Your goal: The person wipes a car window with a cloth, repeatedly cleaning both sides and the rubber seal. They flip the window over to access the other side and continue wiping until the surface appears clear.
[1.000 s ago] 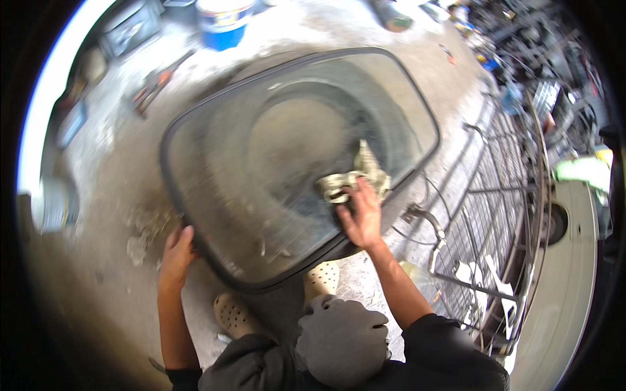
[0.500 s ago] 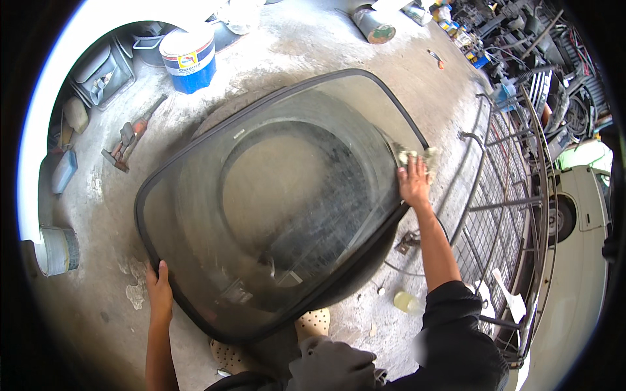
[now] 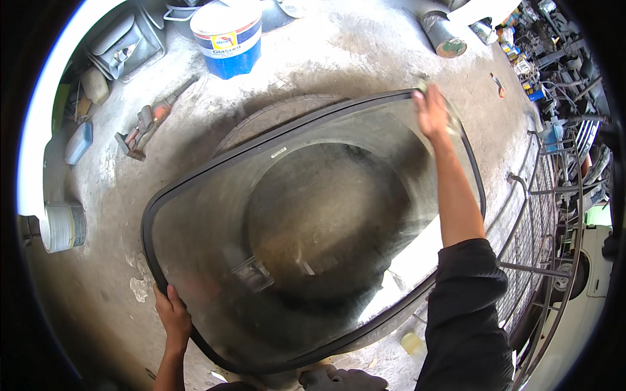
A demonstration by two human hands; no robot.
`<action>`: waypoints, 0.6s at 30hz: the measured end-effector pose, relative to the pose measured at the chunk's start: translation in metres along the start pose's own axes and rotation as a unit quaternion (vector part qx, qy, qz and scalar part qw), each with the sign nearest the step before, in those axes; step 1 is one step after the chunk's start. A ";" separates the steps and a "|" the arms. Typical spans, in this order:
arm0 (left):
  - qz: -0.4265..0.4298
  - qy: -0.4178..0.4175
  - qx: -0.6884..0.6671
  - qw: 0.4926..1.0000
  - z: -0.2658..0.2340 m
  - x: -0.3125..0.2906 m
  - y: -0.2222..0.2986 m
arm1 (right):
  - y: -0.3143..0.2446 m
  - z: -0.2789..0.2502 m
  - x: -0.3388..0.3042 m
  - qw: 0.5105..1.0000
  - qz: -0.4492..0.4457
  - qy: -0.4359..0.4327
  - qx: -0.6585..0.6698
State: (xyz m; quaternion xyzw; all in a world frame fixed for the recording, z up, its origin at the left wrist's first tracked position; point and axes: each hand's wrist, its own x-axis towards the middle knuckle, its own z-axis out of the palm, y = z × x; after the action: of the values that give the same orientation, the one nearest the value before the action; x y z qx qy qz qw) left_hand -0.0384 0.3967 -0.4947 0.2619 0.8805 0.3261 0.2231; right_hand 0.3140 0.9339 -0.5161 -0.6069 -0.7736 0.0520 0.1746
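Note:
A large car window glass with a black rubber seal round its edge lies tilted on top of a tyre. Part of the tyre shows past the far edge and the rest shows dimly through the pane. My left hand grips the seal at the near left side, its thumb and a finger visible. At the far right corner my right hand, a little blurred, presses a pale rag against the seal. The hand covers most of the rag.
A blue and white bucket stands at the back. Left are a red and grey tool, a light blue container and a ribbed can. A metal rack and a pale vehicle stand right; a metal can lies behind.
My right hand has slid with the rag from the right side to the far right corner. The window's tilt has changed, and bright reflections now show at its near right.

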 end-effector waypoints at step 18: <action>-0.004 0.025 0.035 0.999 0.003 -0.001 -0.005 | -0.260 0.015 -0.087 0.917 -0.332 0.072 0.208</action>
State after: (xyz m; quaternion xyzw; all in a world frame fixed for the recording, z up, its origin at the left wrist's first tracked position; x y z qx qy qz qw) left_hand -0.0375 0.3939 -0.5001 0.2577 0.8976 0.3009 0.1934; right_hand 0.0875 0.7854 -0.4723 -0.2674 -0.8876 0.1072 0.3594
